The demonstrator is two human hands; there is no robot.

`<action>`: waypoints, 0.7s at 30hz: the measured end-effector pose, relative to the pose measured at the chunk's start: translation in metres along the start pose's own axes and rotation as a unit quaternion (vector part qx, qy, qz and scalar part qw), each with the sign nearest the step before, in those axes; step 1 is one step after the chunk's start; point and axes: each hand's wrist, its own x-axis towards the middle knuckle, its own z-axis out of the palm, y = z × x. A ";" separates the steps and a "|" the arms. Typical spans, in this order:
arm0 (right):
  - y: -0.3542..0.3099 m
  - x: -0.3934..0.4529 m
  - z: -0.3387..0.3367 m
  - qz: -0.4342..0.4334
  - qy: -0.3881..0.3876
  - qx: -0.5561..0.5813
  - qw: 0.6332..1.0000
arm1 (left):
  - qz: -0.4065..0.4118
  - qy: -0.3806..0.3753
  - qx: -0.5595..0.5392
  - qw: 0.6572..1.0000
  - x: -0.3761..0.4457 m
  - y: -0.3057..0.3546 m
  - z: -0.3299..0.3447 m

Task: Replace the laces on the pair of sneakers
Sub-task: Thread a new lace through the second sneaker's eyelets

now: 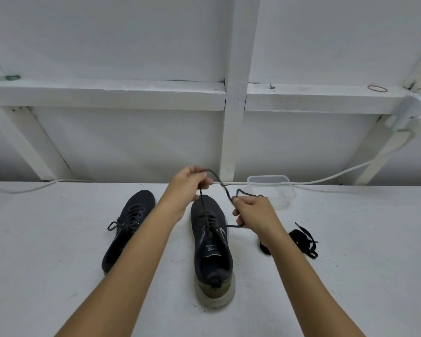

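Both hands pinch the thin dark shoelace (225, 190) above the right dark knit sneaker (210, 244) mid-tabletop: left hand (188, 184) holds it over the toe, right hand (252, 211) beside the eyelets. The left dark sneaker (129, 227) sits nearby, laced.

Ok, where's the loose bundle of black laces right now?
In the head view, the bundle of black laces lies on the white table, right of the near sneaker, just beyond the right forearm.
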 end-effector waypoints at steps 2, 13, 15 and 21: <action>-0.008 -0.002 0.008 -0.034 -0.072 -0.084 0.993 | 0.037 -0.003 0.002 0.999 -0.002 0.021 0.001; -0.050 -0.007 0.020 -0.134 -0.207 -0.102 0.964 | 0.098 -0.124 0.219 0.963 -0.013 0.029 -0.009; -0.048 -0.004 0.013 -0.130 -0.178 -0.105 0.970 | 0.079 -0.136 0.264 0.952 -0.016 0.016 -0.020; -0.021 0.001 -0.011 -0.104 -0.073 -0.068 0.990 | 0.119 -0.090 0.375 0.915 -0.030 -0.012 -0.053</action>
